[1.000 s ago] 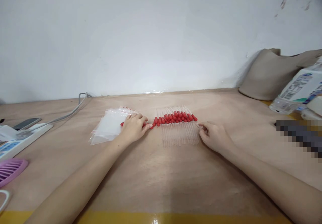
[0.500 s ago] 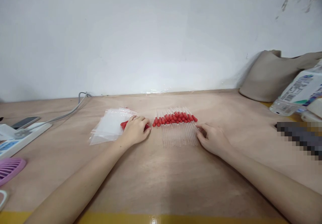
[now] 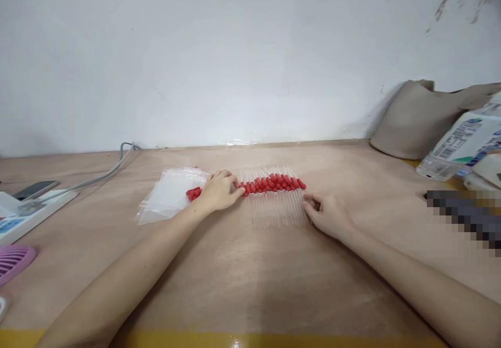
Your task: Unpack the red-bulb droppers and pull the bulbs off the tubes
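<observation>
A row of droppers with red rubber bulbs (image 3: 272, 183) and clear tubes (image 3: 277, 210) lies in the middle of the table, tubes pointing both toward me and toward the wall. My left hand (image 3: 219, 191) rests at the row's left end, thumb and fingers apart, touching the end bulbs. More red bulbs (image 3: 193, 194) show to its left, partly hidden by the hand, over clear zip bags (image 3: 162, 196). My right hand (image 3: 329, 215) is at the row's right side, fingers curled and fingertips together beside the end tubes. Whether a tube is between them is hidden.
A power strip (image 3: 58, 205) with a grey cable (image 3: 97, 180), a phone (image 3: 37, 190) and a purple slatted object (image 3: 15, 262) are at the left. A grey-beige container (image 3: 407, 123) and a clear labelled package (image 3: 456, 142) stand at the right.
My left hand has slid right, off the left group of red bulbs, and reached the row's left end. My right hand stays beside the tubes, almost unmoved.
</observation>
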Demonstrator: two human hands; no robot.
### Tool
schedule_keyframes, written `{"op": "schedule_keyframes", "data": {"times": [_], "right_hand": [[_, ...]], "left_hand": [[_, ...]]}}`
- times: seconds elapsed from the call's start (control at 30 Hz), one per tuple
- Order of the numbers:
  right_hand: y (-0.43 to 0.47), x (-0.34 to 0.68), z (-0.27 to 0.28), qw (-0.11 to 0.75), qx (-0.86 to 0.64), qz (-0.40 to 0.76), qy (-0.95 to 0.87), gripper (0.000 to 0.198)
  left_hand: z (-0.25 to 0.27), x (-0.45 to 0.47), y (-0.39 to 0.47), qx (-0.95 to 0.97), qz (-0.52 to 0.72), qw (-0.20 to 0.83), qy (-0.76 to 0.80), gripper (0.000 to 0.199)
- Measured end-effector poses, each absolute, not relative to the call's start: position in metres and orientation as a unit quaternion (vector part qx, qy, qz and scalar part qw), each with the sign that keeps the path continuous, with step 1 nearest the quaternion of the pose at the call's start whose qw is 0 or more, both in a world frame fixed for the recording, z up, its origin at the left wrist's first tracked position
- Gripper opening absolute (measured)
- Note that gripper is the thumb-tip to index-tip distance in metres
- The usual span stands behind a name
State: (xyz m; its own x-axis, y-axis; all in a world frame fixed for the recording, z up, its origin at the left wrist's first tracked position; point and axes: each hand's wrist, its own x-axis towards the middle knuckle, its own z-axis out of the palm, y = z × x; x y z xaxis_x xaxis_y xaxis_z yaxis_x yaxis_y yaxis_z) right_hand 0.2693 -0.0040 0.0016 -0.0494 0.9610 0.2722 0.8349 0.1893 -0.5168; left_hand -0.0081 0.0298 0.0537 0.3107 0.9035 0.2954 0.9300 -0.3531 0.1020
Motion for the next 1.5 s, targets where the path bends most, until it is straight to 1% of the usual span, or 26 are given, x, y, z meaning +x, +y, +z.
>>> {"op": "schedule_keyframes", "data": {"times": [0.1,0.2,0.33,0.43,0.5,0.6,0.7,0.77,0.83,0.9,1.0,1.1,1.17,1.3,1.33,1.37,1.5], "right_hand": [[-0.004,0.27,0.002,0.285,-0.631,0.116,-0.712,0.025],[-0.004,0.27,0.003,0.287,-0.636,0.111,-0.707,0.025],[-0.003,0.27,0.002,0.298,-0.642,0.091,-0.701,0.025],[-0.002,0.272,0.0,0.329,-0.629,0.064,-0.702,0.026],[-0.002,0.273,-0.001,0.369,-0.604,0.035,-0.706,0.027],[-0.006,0.271,-0.001,0.432,-0.531,0.003,-0.729,0.028],[-0.012,0.264,0.004,0.457,-0.43,-0.029,-0.778,0.031],[-0.018,0.258,0.007,0.441,-0.361,-0.064,-0.819,0.038],[-0.022,0.25,0.009,0.408,-0.303,-0.093,-0.857,0.045],[-0.026,0.243,0.009,0.373,-0.264,-0.114,-0.882,0.046],[-0.028,0.233,0.008,0.352,-0.251,-0.129,-0.893,0.037],[-0.026,0.226,0.006,0.352,-0.256,-0.119,-0.893,0.022],[-0.025,0.222,0.005,0.354,-0.254,-0.106,-0.894,0.015],[-0.026,0.218,0.005,0.362,-0.253,-0.089,-0.892,0.014],[-0.027,0.217,0.005,0.366,-0.251,-0.088,-0.892,0.014],[-0.028,0.216,0.005,0.37,-0.248,-0.088,-0.891,0.014],[-0.031,0.214,0.006,0.376,-0.236,-0.078,-0.892,0.014]], "left_hand": [[0.055,-0.008,0.036,-0.814,-0.14,0.019,-0.564,0.024],[0.051,-0.008,0.039,-0.814,-0.155,0.019,-0.56,0.017],[0.046,-0.003,0.04,-0.79,-0.191,0.04,-0.581,0.014],[0.047,-0.001,0.036,-0.765,-0.234,0.068,-0.596,0.015],[0.048,-0.005,0.027,-0.762,-0.278,0.093,-0.577,0.013],[0.048,-0.016,0.007,-0.784,-0.335,0.128,-0.506,0.01],[0.04,-0.027,-0.016,-0.826,-0.349,0.132,-0.423,0.009],[0.031,-0.031,-0.026,-0.853,-0.351,0.125,-0.365,0.011],[0.023,-0.031,-0.033,-0.867,-0.361,0.119,-0.322,0.013],[0.016,-0.029,-0.035,-0.875,-0.365,0.111,-0.298,0.015],[0.012,-0.025,-0.036,-0.883,-0.364,0.103,-0.277,0.018],[0.014,-0.024,-0.036,-0.887,-0.365,0.094,-0.267,0.019],[0.016,-0.022,-0.038,-0.887,-0.363,0.082,-0.272,0.022],[0.021,-0.01,-0.041,-0.89,-0.347,0.044,-0.292,0.046],[0.021,-0.007,-0.041,-0.895,-0.341,0.04,-0.286,0.049],[0.019,-0.003,-0.04,-0.9,-0.336,0.041,-0.276,0.048],[0.013,0.006,-0.037,-0.905,-0.343,0.079,-0.241,0.021]]}}
